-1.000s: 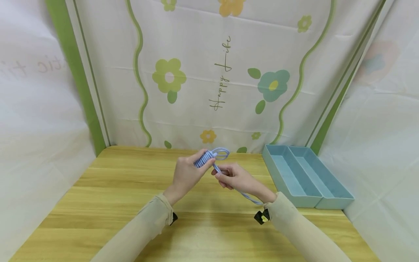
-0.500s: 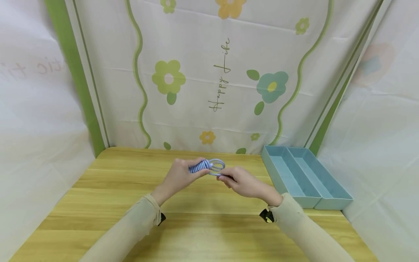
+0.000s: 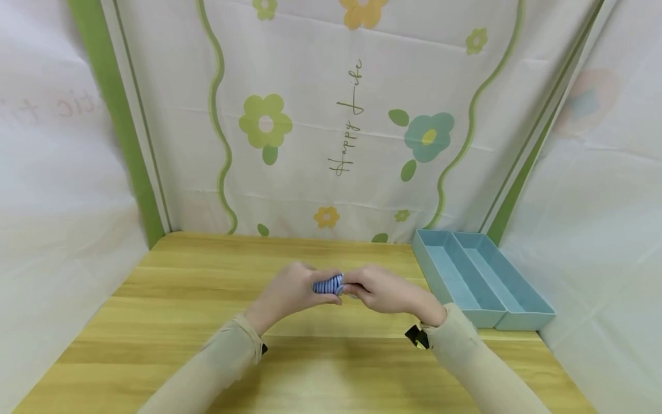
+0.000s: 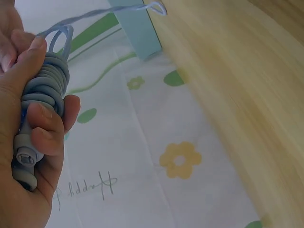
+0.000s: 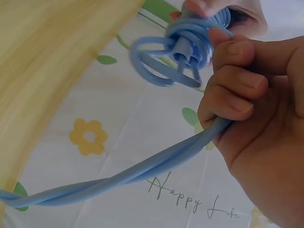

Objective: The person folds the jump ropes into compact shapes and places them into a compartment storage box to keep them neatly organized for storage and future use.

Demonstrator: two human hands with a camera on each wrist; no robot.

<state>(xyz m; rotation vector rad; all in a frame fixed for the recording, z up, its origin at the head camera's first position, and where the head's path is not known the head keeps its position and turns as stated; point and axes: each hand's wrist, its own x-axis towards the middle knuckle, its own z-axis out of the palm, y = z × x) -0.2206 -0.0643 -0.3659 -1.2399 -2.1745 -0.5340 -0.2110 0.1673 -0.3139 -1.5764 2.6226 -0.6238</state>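
Note:
In the head view a light-blue cord [image 3: 327, 286], wound in tight coils, is held above the table by my left hand [image 3: 289, 290]. The left wrist view has the fingers wrapped round the coiled bundle [image 4: 47, 83], with a rounded cylindrical end piece [image 4: 26, 154] low in the palm. My right hand [image 3: 383, 289] meets the bundle's right end, its fingers curled round the loose length. Small loops [image 5: 152, 61] stick out of the bundle in the right wrist view. From below the right fingers a twisted doubled tail [image 5: 128, 173] runs off to the left.
A light-blue tray [image 3: 455, 310] with two long compartments stands at the table's back right. The wood-grain table [image 3: 181, 322] lies under both hands. A white flowered curtain [image 3: 310, 132] hangs behind it, with sheets at both sides.
Both hands have come lower and closer together. The left hand has turned the bundle to lie level, and the right hand has moved up against its end, covering the loops in the head view.

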